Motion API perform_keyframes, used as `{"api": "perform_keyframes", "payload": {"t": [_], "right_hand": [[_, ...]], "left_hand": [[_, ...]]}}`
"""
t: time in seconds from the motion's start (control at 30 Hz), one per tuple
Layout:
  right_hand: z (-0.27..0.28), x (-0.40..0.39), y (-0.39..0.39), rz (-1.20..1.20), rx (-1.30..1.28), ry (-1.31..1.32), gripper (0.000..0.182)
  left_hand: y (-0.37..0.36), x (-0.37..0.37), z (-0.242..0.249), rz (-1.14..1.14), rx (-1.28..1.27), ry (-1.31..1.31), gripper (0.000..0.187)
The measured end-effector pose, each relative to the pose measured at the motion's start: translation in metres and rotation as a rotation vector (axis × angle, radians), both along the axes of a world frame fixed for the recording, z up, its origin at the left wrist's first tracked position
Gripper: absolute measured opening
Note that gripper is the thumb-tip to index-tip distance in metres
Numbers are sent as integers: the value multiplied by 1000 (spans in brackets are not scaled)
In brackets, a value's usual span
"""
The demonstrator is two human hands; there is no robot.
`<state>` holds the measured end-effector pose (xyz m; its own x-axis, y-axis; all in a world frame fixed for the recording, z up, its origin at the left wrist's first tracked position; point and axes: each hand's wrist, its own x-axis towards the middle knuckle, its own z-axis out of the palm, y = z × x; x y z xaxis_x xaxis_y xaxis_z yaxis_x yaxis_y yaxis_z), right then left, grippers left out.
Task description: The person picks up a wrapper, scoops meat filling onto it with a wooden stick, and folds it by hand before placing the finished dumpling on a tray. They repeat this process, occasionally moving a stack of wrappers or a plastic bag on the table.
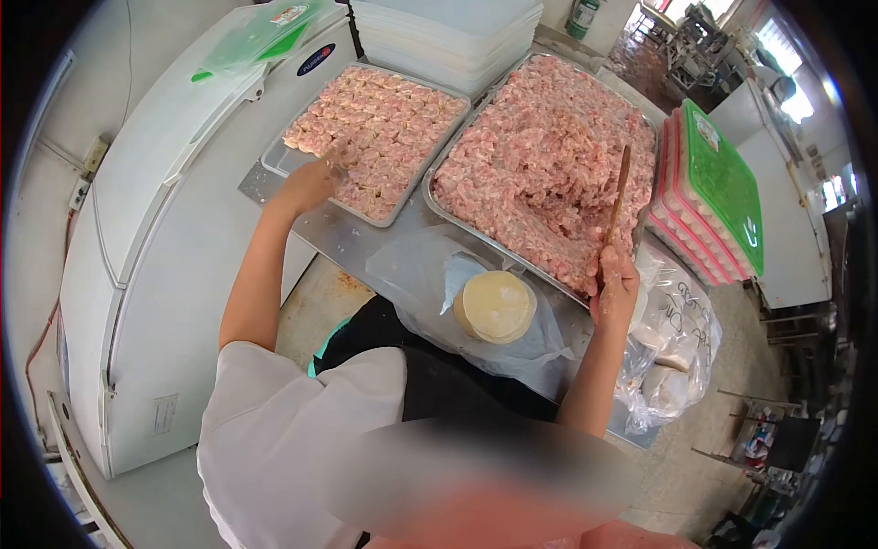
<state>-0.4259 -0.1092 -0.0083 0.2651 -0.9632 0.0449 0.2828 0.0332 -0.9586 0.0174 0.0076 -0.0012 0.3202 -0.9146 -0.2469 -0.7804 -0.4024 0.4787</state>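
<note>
My left hand reaches to the near left side of a shallow tray with rows of small meat-filled dumplings. Its fingers are drawn together at the dumplings; what they pinch is hidden. In my right hand is a thin wooden spatula, held upright at the right edge of a large metal tray heaped with ground meat. The meat has a hollow scooped toward its near right. Between my arms, a stack of round dough wrappers sits on a plastic sheet.
White stacked trays stand behind the dumplings. Red-edged trays under a green lid rise at the right, near clear plastic bags with pale contents. A white freezer borders the left, with a green lid on top.
</note>
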Motion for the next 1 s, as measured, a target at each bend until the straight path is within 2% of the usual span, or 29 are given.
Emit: {"api": "perform_keyframes", "payload": {"t": [0.03, 0.1, 0.13, 0.2, 0.27, 0.3, 0.33, 0.37, 0.4, 0.43, 0.47, 0.5, 0.53, 0.57, 0.6, 0.63, 0.67, 0.7, 0.77, 0.83, 0.9, 0.93, 1.0], "right_hand": [[-1, 0, 1, -17, -21, 10, 26], [-2, -1, 1, -7, -37, 26, 26], [-2, -2, 1, 14, -50, 37, 27], [-6, -1, 3, -40, -73, 79, 25], [-4, 0, 4, -87, -25, 118, 25], [-1, 2, 6, -81, -35, 142, 23], [3, 3, 6, -105, -44, 168, 23], [6, 3, 6, -75, -64, 260, 23], [9, 1, 4, -44, -83, 351, 23], [13, -6, -3, -65, -194, 626, 19], [20, -13, -12, -85, -200, 646, 19], [30, -16, -22, -101, -609, 882, 19], [42, -15, -28, -108, -1022, 1106, 19], [57, -16, -29, -58, -904, 1317, 17], [61, -14, -34, -71, -896, 1334, 17], [64, -10, -40, -62, -852, 1578, 16], [65, -6, -44, -50, -797, 1819, 16], [58, -2, -48, 15, -885, 1964, 19], [50, 22, -35, 42, -909, 2064, 19], [43, 32, -28, 73, -933, 2163, 19], [34, 33, -19, 20, -968, 2006, 23], [34, 34, -12, 15, -962, 2017, 23], [37, 41, 2, -46, -795, 1946, 22]], "left_hand": [[-1, 6, -12, -10, -4, 7, 72], [-12, 18, -46, -195, -372, -190, 74], [-17, 6, -35, -217, -382, -173, 74], [-12, -17, -9, -90, -40, -185, 69], [-11, -26, -2, -104, 6, -312, 60], [-9, -29, -2, -129, -8, -285, 60], [-8, -29, -1, -150, -66, -399, 55], [-6, -31, -1, -166, -127, -514, 51], [-5, -35, -1, -181, -145, -491, 51], [-4, -37, 0, -229, -189, -471, 48], [-3, -38, 1, -276, -233, -453, 45], [-2, -44, 5, -290, -249, -438, 45], [-3, -55, 12, -323, -499, -466, 42], [-7, -67, 18, -351, -746, -487, 40], [-15, -81, 21, -489, -806, -270, 37], [-22, -99, 25, -622, -856, -51, 34], [-25, -119, 25, -777, -797, 205, 31], [-27, -140, 21, -923, -725, 459, 28], [-36, -175, 3, -1150, -755, 575, 25], [-45, -192, -7, -1235, -678, 547, 27], [-48, -197, -11, -1321, -591, 524, 30], [-50, -197, -11, -1333, -575, 526, 28], [-50, -197, -16, -1341, -569, 527, 27]]}}
